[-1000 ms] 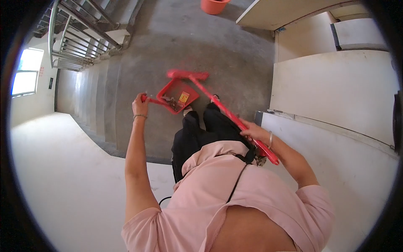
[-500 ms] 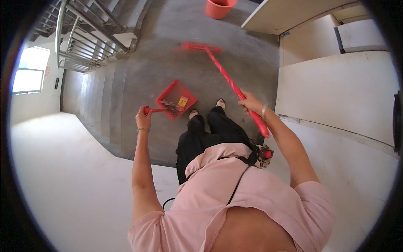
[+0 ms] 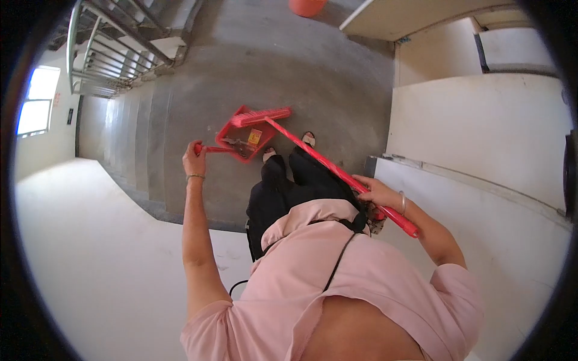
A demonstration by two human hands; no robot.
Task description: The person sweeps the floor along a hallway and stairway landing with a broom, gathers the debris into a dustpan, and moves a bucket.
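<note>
My left hand (image 3: 194,161) is closed round the end of the short red handle of a dustpan (image 3: 230,127). The red dustpan lies on the grey floor in front of my feet, with greyish debris and a yellow piece (image 3: 254,136) in it. My right hand (image 3: 378,194) grips the long red broom handle (image 3: 325,161) near its upper end. The red broom head (image 3: 262,116) is over the far edge of the dustpan; whether it touches the pan is hard to tell.
A red bucket (image 3: 307,6) stands at the top edge. Metal railings (image 3: 114,51) and stairs are at the upper left. White cabinet-like panels (image 3: 475,120) line the right side. White walls stand at both sides, and a window (image 3: 39,99) is at the far left.
The broom head has come from the floor beyond the dustpan back to the pan's far edge. My right hand has moved down and slightly right with the handle. The view has shifted a little.
</note>
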